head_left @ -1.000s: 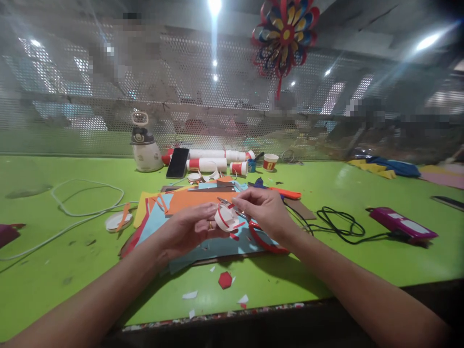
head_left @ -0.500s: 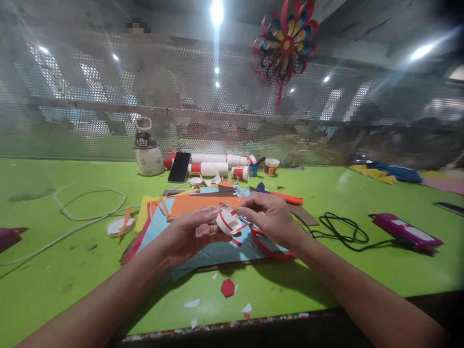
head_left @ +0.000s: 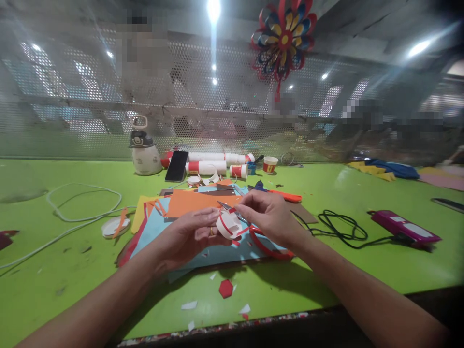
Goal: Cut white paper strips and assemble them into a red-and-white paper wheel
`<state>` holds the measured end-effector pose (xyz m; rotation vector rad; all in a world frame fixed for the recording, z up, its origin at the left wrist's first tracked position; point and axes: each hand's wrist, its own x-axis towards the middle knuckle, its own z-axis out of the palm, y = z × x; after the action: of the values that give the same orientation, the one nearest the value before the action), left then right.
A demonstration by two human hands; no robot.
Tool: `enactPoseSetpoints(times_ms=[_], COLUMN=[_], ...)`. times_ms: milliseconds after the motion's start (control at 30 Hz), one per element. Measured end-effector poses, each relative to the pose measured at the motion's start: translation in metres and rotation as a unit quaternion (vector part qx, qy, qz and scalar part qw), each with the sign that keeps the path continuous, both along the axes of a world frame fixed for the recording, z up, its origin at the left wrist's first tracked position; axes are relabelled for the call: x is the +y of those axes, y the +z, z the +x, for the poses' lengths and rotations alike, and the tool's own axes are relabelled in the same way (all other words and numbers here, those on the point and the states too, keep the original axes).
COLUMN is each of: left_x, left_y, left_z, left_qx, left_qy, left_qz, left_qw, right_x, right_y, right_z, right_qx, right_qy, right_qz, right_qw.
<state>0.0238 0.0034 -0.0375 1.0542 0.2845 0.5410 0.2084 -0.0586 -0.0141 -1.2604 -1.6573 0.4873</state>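
Observation:
A small white paper cup piece (head_left: 227,231) with a narrow red paper strip (head_left: 225,221) round it is in my left hand (head_left: 201,227), fingers and thumb closed on its left side. Over its right side my right hand (head_left: 266,215) pinches the end of the strip between thumb and forefinger. Just beneath the right hand are red-handled scissors (head_left: 270,249), their blades partly hidden by the cup piece and fingers. Blue paper (head_left: 203,256) and orange paper (head_left: 192,203) lie stacked below the hands.
A red paper hexagon (head_left: 225,288) and white scraps lie near the front edge. At the back stand a bottle (head_left: 145,159), a phone (head_left: 177,166) and stacked paper cups (head_left: 206,167). To the right is a purple device (head_left: 404,227) with a black cable; an orange-handled tool (head_left: 286,195) lies behind.
The red strip's end now shows raised at my right fingertips above the cup piece. The view has shifted slightly; both hands stay in about the same place.

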Motion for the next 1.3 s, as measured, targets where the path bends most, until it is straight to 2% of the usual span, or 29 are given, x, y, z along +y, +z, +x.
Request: enactPoseSetpoints(times_ms=[567, 1300], left_x=[0.0009, 0.0007], left_y=[-0.0025, -0.001], left_z=[0.0006, 0.0009], left_qx=[-0.003, 0.019], left_qy=[-0.008, -0.001], left_qz=[0.007, -0.012], left_qw=[1.0, 1.0], right_x=[0.0004, 0.0005], right_y=[-0.0054, -0.0073], right_z=[-0.001, -0.004], right_qx=[-0.119, -0.142], right_qy=[-0.039, -0.039], right_qz=[0.08, 0.095], right_qw=[0.989, 0.984])
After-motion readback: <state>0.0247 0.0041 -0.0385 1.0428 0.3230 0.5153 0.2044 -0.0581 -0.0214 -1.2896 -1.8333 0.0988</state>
